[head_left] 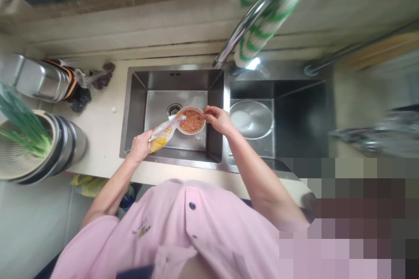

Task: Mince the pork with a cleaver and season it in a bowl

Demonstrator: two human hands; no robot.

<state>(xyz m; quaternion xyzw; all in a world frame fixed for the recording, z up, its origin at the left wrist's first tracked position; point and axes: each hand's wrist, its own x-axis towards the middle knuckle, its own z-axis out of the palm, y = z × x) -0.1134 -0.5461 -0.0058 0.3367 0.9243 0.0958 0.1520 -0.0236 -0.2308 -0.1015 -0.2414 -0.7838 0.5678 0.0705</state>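
Observation:
My left hand [141, 146] is closed around a white and yellow plastic bag [161, 138], which slants up and right. The bag's narrow end reaches the left rim of a white bowl [179, 128]. Inside the bowl lies a reddish-orange, lumpy mixture that looks like minced meat [191, 121]. At the bowl's right rim is my right hand [218, 119], its fingers bent together and coated with the same mixture. Whether they pinch some of it or the rim is hard to make out. The bowl stands in the left basin of a steel sink [135, 113], beside the drain [174, 109].
In the right basin sits a shiny metal bowl [262, 117]. A faucet [240, 30] with a green and white striped cloth [250, 48] rises behind the divider. Left on the counter are stacked pots, a colander with green onions [24, 126], and steel containers [36, 76].

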